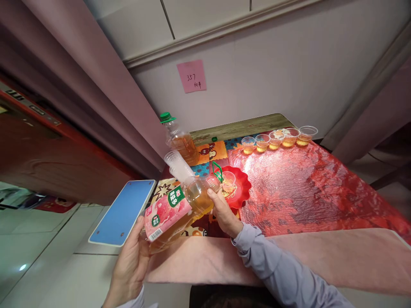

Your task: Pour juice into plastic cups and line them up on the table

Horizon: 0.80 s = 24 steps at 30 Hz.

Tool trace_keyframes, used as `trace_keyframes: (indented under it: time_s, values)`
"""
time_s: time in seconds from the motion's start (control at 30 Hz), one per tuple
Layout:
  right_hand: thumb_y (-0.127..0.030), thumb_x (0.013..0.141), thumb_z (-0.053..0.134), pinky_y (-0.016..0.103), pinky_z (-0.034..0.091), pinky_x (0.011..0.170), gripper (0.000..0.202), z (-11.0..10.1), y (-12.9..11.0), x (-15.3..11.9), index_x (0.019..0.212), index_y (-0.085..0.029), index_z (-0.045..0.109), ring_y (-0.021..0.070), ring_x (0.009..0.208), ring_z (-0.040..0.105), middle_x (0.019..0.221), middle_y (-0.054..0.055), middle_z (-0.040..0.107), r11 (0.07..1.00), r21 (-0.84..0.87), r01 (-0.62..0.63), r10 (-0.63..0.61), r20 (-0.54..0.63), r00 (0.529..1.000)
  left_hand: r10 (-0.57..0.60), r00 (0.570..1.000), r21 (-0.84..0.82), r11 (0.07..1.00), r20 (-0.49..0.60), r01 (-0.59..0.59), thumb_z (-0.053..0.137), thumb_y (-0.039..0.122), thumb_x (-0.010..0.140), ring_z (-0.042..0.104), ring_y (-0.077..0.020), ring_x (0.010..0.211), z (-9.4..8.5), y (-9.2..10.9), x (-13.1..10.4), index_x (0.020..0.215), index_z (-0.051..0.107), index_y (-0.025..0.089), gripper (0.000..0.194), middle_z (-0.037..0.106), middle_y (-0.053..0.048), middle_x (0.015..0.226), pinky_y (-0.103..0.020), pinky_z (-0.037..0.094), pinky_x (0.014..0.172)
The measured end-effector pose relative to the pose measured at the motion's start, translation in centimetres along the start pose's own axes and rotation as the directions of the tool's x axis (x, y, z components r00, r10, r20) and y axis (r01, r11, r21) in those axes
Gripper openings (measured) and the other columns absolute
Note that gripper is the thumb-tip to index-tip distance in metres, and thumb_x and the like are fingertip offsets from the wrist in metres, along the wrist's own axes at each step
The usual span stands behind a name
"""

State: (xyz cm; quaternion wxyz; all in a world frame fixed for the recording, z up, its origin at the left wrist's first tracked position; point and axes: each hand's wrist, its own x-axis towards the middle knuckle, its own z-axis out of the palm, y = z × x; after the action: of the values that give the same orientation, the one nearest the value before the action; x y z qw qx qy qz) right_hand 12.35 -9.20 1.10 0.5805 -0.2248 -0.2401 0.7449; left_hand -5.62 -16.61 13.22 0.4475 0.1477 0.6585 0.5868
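Note:
A large clear juice bottle [180,205] with a pink label and amber liquid is held tilted, its neck toward the upper right. My left hand [130,252] is wrapped around its base, and my right hand [224,214] grips it near the neck, where a green carrying ring [217,170] stands out. Just past the neck, a clear plastic cup [228,180] sits on a red scalloped plate [244,188]; the bottle partly hides both. Whether liquid is flowing into that cup, I cannot tell. A stack of clear cups [179,166] shows behind the bottle.
Several clear cups [275,140] with some amber liquid form a row at the table's far side. Another juice bottle [182,143] with a green cap stands at the back left, near a loose green cap [214,139]. A blue board [123,211] juts out at left.

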Motion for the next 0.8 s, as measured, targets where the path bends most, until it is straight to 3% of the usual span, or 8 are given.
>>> trace_keyframes:
  time_s: [0.6, 0.8]
  values:
    - [-0.058, 0.094, 0.077, 0.052, 0.054, 0.120, 0.066, -0.11, 0.21, 0.15, 0.150, -0.028, 0.058, 0.0304, 0.140, 0.067, 0.151, 0.006, 0.071, 1.000, -0.002, 0.013, -0.013, -0.003, 1.000, -0.036, 0.999, -0.078, 0.996, 0.021, 0.037, 0.058, 0.020, 0.103, 0.080, -0.0335, 0.112, -0.28, -0.20, 0.49, 0.143, 0.072, 0.018, 0.042, 0.084, -0.012, 0.118, -0.046, 0.067, 0.094]
    - [-0.058, 0.095, 0.076, 0.054, 0.055, 0.119, 0.067, -0.08, 0.13, 0.17, 0.151, -0.029, 0.056, 0.0312, 0.140, 0.067, 0.154, 0.007, 0.069, 1.000, 0.000, 0.011, -0.011, 0.017, 1.000, -0.024, 0.999, -0.035, 0.999, 0.022, 0.024, 0.056, 0.020, 0.105, 0.081, -0.0337, 0.107, -0.06, 0.00, 0.19, 0.145, 0.070, 0.015, 0.043, 0.083, -0.014, 0.120, -0.047, 0.068, 0.091]
